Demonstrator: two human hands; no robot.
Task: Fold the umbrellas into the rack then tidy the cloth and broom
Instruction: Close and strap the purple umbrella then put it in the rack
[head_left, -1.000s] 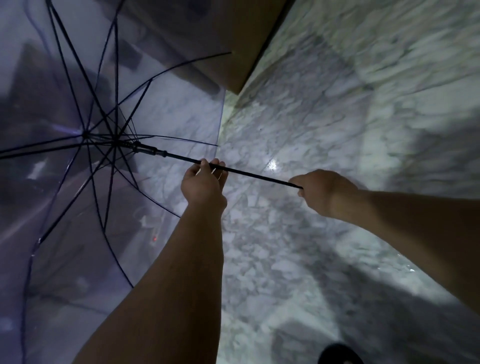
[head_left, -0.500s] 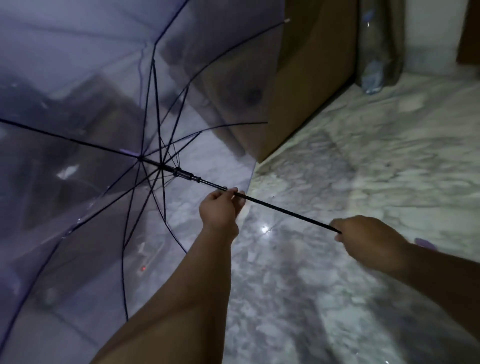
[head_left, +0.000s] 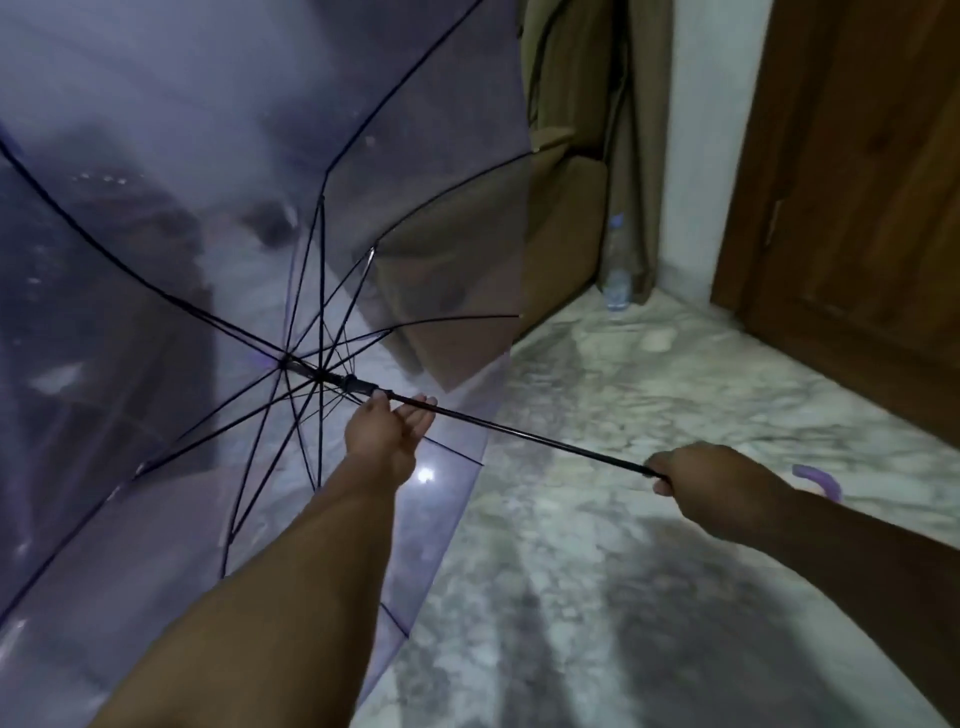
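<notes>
Marble floor fills the lower right half of the view, pale with grey veins, and most of it lies bare from 3 to 6 o'clock. A brown wooden door closes the space at 2 o'clock, and its bottom edge meets the floor on a slanting line. At 12 o'clock a white wall makes a corner, where a curtain hangs down and a plastic bottle stands just beside it on the floor.

An open, see-through umbrella covers the whole left side, from 7 to 12 o'clock. Its canopy edge runs down the middle of the view, near a brown panel behind it. The black shaft goes from the hub at the centre toward 4 o'clock, above the floor.

The left hand is under the shaft just below the runner, with fingers loosely curled up around it; I cannot tell how tight the hold is. The right hand grips the lower end of the shaft with closed fingers. A purple curved handle shows behind the right wrist.
</notes>
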